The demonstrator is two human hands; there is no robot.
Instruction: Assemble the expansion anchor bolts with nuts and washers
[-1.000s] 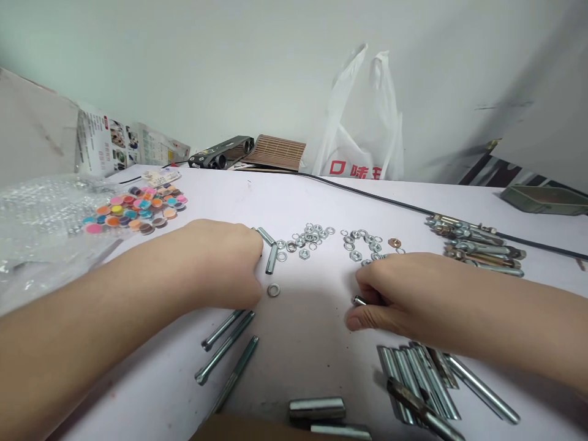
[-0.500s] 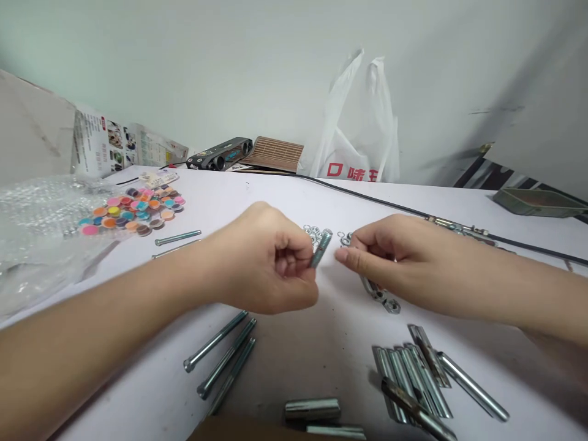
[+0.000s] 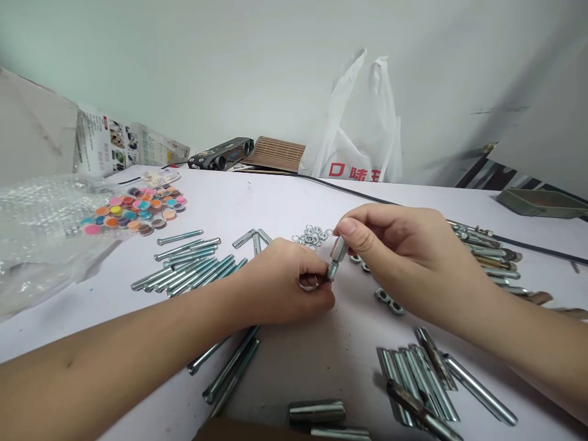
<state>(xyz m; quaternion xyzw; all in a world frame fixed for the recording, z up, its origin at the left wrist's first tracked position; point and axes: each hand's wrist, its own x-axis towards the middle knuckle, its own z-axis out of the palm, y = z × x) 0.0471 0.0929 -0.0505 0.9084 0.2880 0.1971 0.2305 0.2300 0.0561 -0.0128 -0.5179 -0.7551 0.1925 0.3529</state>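
Observation:
My left hand [image 3: 289,282] is closed round a threaded bolt [image 3: 332,271], whose end sticks out past the fingers. Between thumb and fingertips, my right hand [image 3: 395,245] pinches a short shiny metal sleeve [image 3: 340,249]. The sleeve sits tilted at the bolt's tip; whether it is over the thread or only touching I cannot tell. Behind the hands lies a heap of nuts and washers [image 3: 313,234]. Two loose nuts [image 3: 389,301] rest beneath my right hand. Several long bolts [image 3: 197,272] lie beside my left forearm, partly covered by it.
Metal tubes [image 3: 418,383] lie at the front right, with short sleeves [image 3: 316,411] at the front edge. Assembled bolts [image 3: 491,257] lie past my right wrist. Coloured discs [image 3: 138,208] and bubble wrap [image 3: 41,226] are at left. A white plastic bag [image 3: 353,141] stands at the back.
My right hand has risen from the table by the nuts and now holds the sleeve against the bolt's end. My left hand has shifted slightly right and down, still holding the bolt.

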